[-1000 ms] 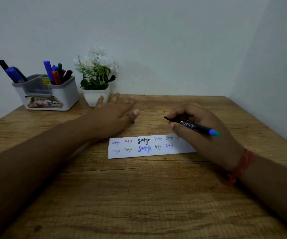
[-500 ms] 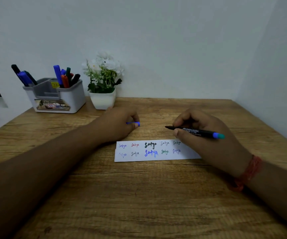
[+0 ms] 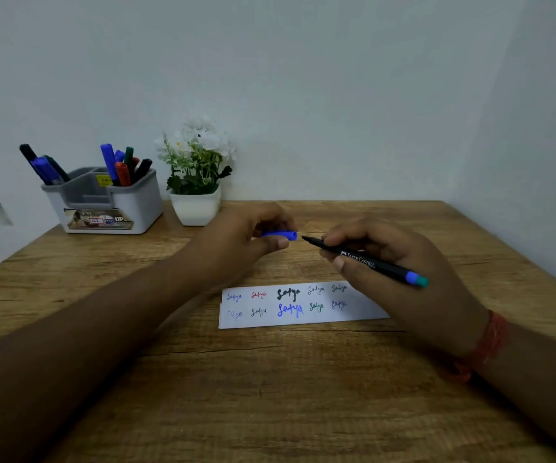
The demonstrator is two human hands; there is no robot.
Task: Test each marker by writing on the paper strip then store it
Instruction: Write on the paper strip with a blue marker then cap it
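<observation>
Left hand (image 3: 243, 238) pinches blue cap (image 3: 281, 235), right hand (image 3: 393, 265) grips marker (image 3: 363, 260), tip just beside cap mouth.

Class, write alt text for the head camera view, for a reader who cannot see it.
Above a wooden desk, the left hand holds a blue cap just short of the tip of a black pen gripped by the right hand. A paper strip with ten handwritten test words lies below them. A grey holder of markers and a potted plant stand at the back left.
</observation>
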